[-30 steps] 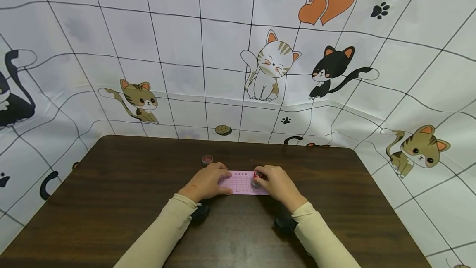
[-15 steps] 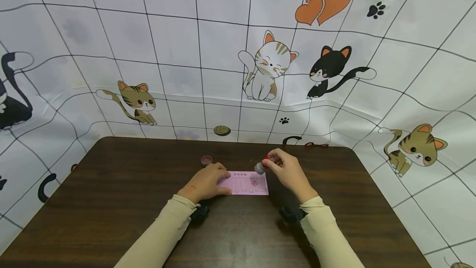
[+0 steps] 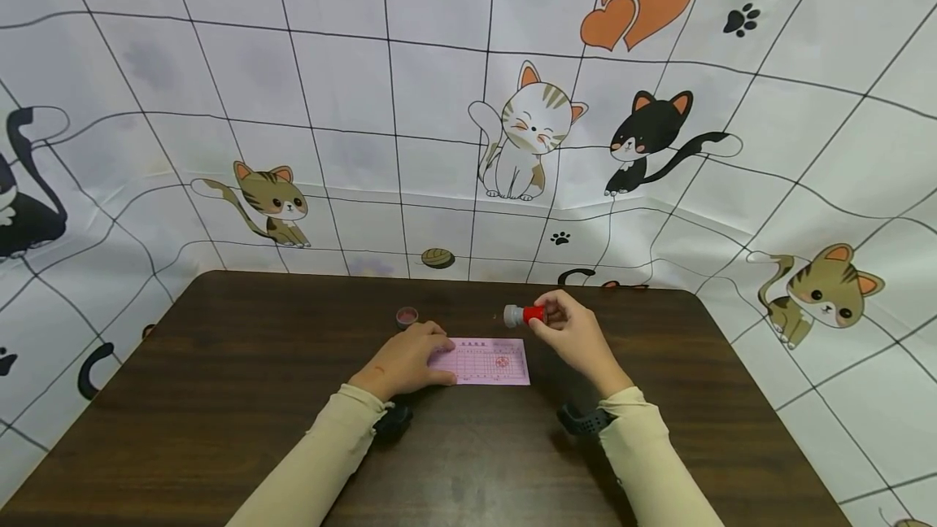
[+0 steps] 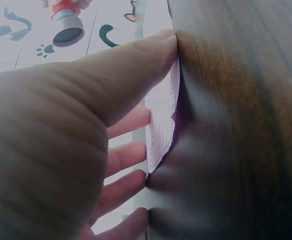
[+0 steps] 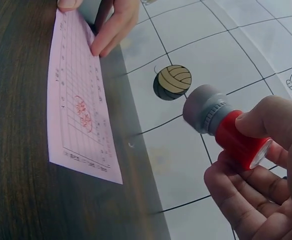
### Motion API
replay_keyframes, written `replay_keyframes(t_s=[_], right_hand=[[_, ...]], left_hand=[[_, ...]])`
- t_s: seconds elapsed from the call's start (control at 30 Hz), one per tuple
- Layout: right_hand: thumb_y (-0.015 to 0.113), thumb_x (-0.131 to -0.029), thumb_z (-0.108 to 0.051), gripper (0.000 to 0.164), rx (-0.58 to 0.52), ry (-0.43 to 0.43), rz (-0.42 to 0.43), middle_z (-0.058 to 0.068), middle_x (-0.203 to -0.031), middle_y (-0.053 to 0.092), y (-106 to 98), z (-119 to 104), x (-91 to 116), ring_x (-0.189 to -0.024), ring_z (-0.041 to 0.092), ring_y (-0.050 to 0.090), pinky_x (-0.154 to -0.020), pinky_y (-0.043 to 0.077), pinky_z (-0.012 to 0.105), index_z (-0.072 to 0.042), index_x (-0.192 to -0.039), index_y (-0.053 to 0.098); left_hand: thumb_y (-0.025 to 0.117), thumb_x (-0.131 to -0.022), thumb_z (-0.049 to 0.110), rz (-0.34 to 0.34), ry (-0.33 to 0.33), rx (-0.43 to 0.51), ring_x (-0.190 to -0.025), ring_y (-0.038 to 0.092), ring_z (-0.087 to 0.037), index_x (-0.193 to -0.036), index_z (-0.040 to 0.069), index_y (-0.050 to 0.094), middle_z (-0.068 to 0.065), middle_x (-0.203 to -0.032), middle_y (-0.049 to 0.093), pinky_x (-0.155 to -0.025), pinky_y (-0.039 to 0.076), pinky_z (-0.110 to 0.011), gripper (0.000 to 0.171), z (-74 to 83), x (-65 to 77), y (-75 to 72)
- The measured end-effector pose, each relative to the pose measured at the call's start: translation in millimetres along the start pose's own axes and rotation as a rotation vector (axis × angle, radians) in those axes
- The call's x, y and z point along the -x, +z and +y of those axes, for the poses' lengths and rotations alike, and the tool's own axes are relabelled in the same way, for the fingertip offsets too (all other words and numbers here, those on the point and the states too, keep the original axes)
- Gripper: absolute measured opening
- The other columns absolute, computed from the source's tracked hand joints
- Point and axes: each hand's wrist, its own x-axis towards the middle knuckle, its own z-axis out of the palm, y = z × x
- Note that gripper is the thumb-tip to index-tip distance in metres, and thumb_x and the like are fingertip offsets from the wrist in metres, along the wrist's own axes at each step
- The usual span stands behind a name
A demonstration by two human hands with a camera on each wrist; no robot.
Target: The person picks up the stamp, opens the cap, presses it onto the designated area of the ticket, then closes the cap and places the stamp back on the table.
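A pink printed slip (image 3: 476,360) with a ruled grid lies on the dark table. My left hand (image 3: 411,358) presses down its left end, thumb at the near edge and fingertips at the far edge. Near the slip's right end shows a round red stamp mark (image 5: 83,115). Held between thumb and fingers of my right hand (image 3: 574,341) is a stamp (image 3: 525,315) with a red handle and grey head. It is tilted on its side, raised beyond the slip's far right corner, its head pointing left. The left wrist view shows the round dark stamp face (image 4: 68,36).
A small round cap (image 3: 407,315), reddish inside, stands on the table (image 3: 293,324) just beyond my left hand. Behind the table hangs a white sheet (image 3: 351,161) with grid lines and cartoon cats. Black bands (image 3: 581,421) sit at both wrists.
The stamp has come up off the slip and turned from upright to sideways as my right hand moved away and right. A red mark is now uncovered. My left hand stayed put.
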Motion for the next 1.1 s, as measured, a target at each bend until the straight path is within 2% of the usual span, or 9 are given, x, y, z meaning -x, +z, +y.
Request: replay_keyframes(t_s=[0.33,0.43,0.57,0.7,0.8,0.97,1.1], right_hand=[[0.077,-0.09,-0.003,0.025,-0.036,-0.019,0.031,0.013,-0.103,0.07,1.4,6.9,1.0,-0.09,0.023,0.069,-0.083,0.061,0.034,-0.003,-0.112,0.064],[0.077,-0.09,-0.004,0.026,-0.037,-0.01,0.037,0.012,-0.103,0.07,1.5,8.4,0.7,-0.09,0.022,0.068,-0.083,0.061,0.033,-0.005,-0.112,0.064],[0.077,-0.091,-0.004,0.025,-0.038,-0.008,0.038,0.013,-0.103,0.07,1.9,9.6,0.5,-0.09,0.023,0.068,-0.084,0.061,0.034,-0.004,-0.113,0.064],[0.077,-0.09,-0.002,0.026,-0.042,-0.002,0.041,0.015,-0.102,0.07,2.4,10.6,-0.3,-0.09,0.024,0.069,-0.084,0.061,0.036,-0.004,-0.113,0.064],[0.077,-0.09,-0.002,0.026,-0.042,0.016,0.037,0.014,-0.103,0.069,2.5,10.5,-1.2,-0.09,0.024,0.068,-0.086,0.061,0.037,-0.004,-0.113,0.064],[0.077,-0.091,-0.003,0.026,-0.032,0.03,0.026,0.015,-0.104,0.069,2.6,11.9,-1.5,-0.091,0.025,0.069,-0.087,0.061,0.041,-0.004,-0.114,0.064],[0.077,-0.091,-0.003,0.026,-0.03,0.028,0.02,0.015,-0.104,0.069,2.5,12.5,-1.3,-0.091,0.025,0.069,-0.087,0.061,0.043,-0.005,-0.114,0.064]], left_hand=[[0.079,-0.09,0.046,-0.013,0.007,-0.015,-0.118,0.062,-0.023,-0.13,0.015,0.073,-0.005,-0.133,0.063,-0.102,0.053,-0.045,0.05,-0.4,-2.9,-6.0],[0.078,-0.092,0.044,0.028,0.003,-0.005,-0.12,0.063,-0.023,-0.131,0.015,0.072,-0.004,-0.132,0.064,-0.102,0.052,-0.046,0.049,-1.7,-5.5,-11.8],[0.078,-0.093,0.04,0.117,-0.014,0.009,-0.125,0.06,-0.027,-0.137,0.015,0.067,-0.006,-0.134,0.064,-0.104,0.051,-0.048,0.052,-7.6,-8.5,-20.7],[0.079,-0.093,0.038,0.183,-0.058,0.024,-0.122,0.058,-0.031,-0.146,0.013,0.058,-0.01,-0.136,0.061,-0.099,0.052,-0.05,0.063,-19.2,-10.7,-27.9],[0.081,-0.091,0.037,0.209,-0.116,0.044,-0.122,0.056,-0.034,-0.149,0.01,0.055,-0.015,-0.137,0.059,-0.098,0.051,-0.053,0.069,-29.8,-11.9,-31.1],[0.081,-0.091,0.036,0.2,-0.221,0.063,-0.125,0.056,-0.04,-0.146,0.005,0.057,-0.02,-0.138,0.058,-0.101,0.049,-0.057,0.068,-45.0,-10.8,-30.5],[0.081,-0.091,0.035,0.188,-0.273,0.087,-0.123,0.059,-0.041,-0.144,0.003,0.058,-0.021,-0.136,0.059,-0.1,0.05,-0.058,0.066,-50.9,-10.2,-27.3]])
